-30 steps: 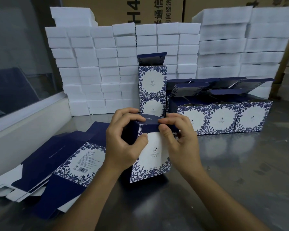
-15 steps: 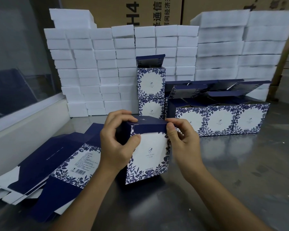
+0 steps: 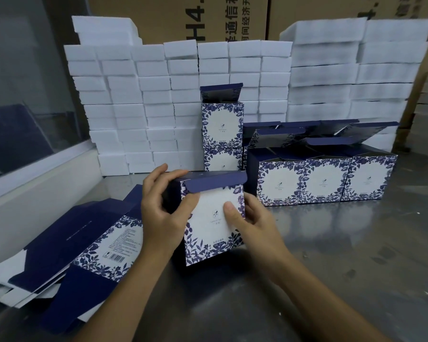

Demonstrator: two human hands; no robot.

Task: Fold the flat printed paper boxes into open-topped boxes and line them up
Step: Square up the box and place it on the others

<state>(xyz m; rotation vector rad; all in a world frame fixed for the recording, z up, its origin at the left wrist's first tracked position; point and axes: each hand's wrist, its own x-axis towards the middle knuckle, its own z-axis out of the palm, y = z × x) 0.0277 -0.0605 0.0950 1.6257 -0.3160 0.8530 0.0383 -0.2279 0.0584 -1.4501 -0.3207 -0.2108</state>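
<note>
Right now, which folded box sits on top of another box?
The tall-standing box against the foam blocks, left of the front row: it rests on a lower box; the row's boxes stand on the table.

The box I am folding stands on the counter in the middle, my left hand on its left side and my right hand on its right. The flat boxes lie stacked toward the left edge. The folded boxes line up behind to the right, two stacked boxes just left of them. Foam blocks are piled along the far edge.
</note>
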